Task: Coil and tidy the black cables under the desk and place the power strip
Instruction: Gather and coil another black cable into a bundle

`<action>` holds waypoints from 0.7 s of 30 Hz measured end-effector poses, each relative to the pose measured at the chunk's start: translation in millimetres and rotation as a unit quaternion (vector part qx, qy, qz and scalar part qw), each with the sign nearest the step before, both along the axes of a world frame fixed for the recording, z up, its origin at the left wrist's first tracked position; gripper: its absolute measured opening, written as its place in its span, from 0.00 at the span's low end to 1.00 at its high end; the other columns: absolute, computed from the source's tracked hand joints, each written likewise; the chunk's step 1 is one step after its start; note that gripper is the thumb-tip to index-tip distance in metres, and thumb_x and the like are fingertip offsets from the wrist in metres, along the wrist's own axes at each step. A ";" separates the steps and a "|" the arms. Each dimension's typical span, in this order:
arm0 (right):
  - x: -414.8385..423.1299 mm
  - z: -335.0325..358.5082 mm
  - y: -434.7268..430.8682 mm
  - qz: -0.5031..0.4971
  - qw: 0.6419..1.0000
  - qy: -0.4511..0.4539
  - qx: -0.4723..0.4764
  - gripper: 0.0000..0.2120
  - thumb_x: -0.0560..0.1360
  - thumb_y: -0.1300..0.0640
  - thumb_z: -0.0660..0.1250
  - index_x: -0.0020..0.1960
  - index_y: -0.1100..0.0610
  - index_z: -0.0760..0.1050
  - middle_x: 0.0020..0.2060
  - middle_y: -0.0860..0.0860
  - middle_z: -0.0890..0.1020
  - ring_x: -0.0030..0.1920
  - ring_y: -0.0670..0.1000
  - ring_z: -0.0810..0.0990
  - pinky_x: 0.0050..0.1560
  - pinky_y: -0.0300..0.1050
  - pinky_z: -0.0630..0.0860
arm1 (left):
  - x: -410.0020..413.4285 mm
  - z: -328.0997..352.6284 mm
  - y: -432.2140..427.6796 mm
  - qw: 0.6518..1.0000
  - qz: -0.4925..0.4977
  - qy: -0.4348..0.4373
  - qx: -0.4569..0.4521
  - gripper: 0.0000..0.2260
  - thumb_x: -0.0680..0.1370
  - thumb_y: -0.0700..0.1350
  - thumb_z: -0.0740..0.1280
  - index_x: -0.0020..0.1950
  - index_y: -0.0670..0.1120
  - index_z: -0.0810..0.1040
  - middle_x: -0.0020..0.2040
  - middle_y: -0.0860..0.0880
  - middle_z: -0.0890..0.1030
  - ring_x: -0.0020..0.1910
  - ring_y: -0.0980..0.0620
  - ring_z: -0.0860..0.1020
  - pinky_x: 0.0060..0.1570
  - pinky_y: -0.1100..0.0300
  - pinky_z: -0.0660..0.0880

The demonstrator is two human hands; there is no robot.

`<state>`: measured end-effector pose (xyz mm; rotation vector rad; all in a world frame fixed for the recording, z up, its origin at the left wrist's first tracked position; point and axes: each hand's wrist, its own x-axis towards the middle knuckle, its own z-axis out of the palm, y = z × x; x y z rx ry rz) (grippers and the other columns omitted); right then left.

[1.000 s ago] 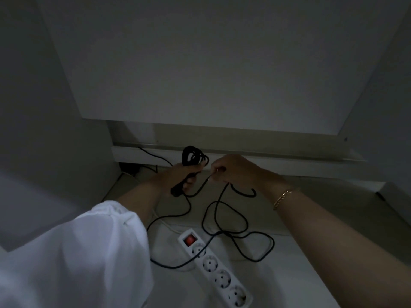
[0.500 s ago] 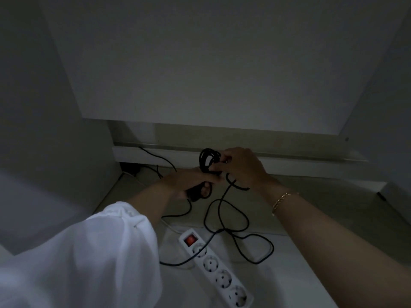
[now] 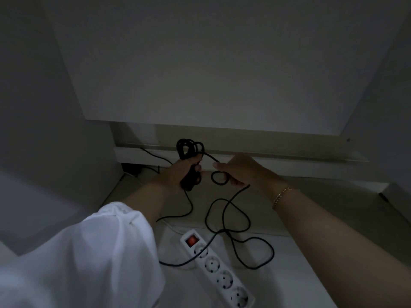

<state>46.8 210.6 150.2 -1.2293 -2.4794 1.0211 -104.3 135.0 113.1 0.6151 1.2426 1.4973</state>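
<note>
My left hand [image 3: 180,172] grips a bundle of coiled black cable [image 3: 189,148], with loops sticking up above the fist and a dark plug end below it. My right hand [image 3: 242,172] pinches the same cable a little to the right, with a small loop [image 3: 219,177] hanging under its fingers. From there the loose black cable [image 3: 235,221] falls in wide loops onto the floor and crosses the white power strip [image 3: 219,270], which lies flat with a red switch [image 3: 191,240] and several sockets.
A white desk panel [image 3: 200,63] hangs above and behind the hands, with side walls left and right. A white skirting ledge [image 3: 289,163] runs along the back. Another thin black cable [image 3: 155,155] leads to a dark plug at the back left corner.
My hands have come apart after meeting at the coil. The right hand has slid right along the cable and holds a new small loop. The left hand keeps the bundle.
</note>
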 end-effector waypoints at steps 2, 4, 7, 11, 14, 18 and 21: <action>-0.3 2.1 -3.0 0.006 0.999 -0.032 -0.015 0.28 0.75 0.39 0.60 0.27 0.59 0.71 0.12 0.46 0.71 0.13 0.41 0.68 0.17 0.28 0.64 | 0.6 -1.9 4.6 1.000 0.011 0.002 0.004 0.10 0.82 0.47 0.58 0.40 0.49 0.68 0.21 0.54 0.67 0.22 0.55 0.67 0.22 0.67 0.65; -1.4 2.9 -5.0 0.008 0.998 -0.054 -0.043 0.28 0.75 0.38 0.59 0.30 0.60 0.73 0.15 0.46 0.74 0.16 0.44 0.71 0.20 0.31 0.66 | 2.8 -1.4 8.2 1.000 0.024 -0.006 0.006 0.10 0.82 0.49 0.57 0.40 0.50 0.67 0.20 0.54 0.65 0.19 0.57 0.66 0.22 0.67 0.63; -1.2 3.4 -5.6 0.007 0.991 -0.054 -0.124 0.25 0.75 0.39 0.61 0.36 0.60 0.76 0.20 0.50 0.77 0.19 0.46 0.72 0.24 0.35 0.69 | 5.4 -0.4 11.1 0.999 0.018 -0.027 0.004 0.14 0.82 0.52 0.55 0.38 0.50 0.65 0.20 0.54 0.64 0.17 0.57 0.63 0.22 0.67 0.63; 10.4 11.7 -8.5 0.028 0.972 -0.035 -0.229 0.23 0.76 0.41 0.62 0.35 0.60 0.76 0.17 0.49 0.74 0.16 0.45 0.68 0.20 0.32 0.66 | 5.7 -0.2 10.3 0.999 0.020 -0.042 0.014 0.16 0.82 0.54 0.54 0.35 0.50 0.64 0.19 0.54 0.63 0.16 0.58 0.61 0.22 0.67 0.64; 14.3 9.8 -6.1 0.044 0.976 -0.074 -0.198 0.25 0.76 0.40 0.59 0.30 0.58 0.74 0.14 0.47 0.66 0.16 0.44 0.61 0.23 0.36 0.62 | 4.5 -1.0 10.5 0.999 0.009 -0.042 0.006 0.16 0.81 0.55 0.55 0.36 0.50 0.64 0.19 0.54 0.62 0.16 0.58 0.60 0.20 0.69 0.61; 13.3 4.7 -2.7 0.011 0.976 0.036 -0.215 0.18 0.78 0.50 0.62 0.33 0.56 0.78 0.20 0.49 0.70 0.17 0.45 0.61 0.23 0.37 0.61 | 4.5 -5.6 7.2 0.998 -0.044 0.029 -0.039 0.15 0.80 0.56 0.59 0.36 0.50 0.66 0.21 0.54 0.62 0.18 0.57 0.60 0.20 0.67 0.59; 14.1 3.5 -1.4 -0.014 0.971 0.130 -0.201 0.16 0.80 0.52 0.58 0.39 0.57 0.77 0.25 0.51 0.71 0.20 0.45 0.64 0.20 0.35 0.60 | 6.5 -9.8 2.3 0.990 -0.091 0.089 -0.053 0.13 0.77 0.54 0.64 0.38 0.49 0.70 0.24 0.52 0.66 0.21 0.55 0.64 0.22 0.64 0.64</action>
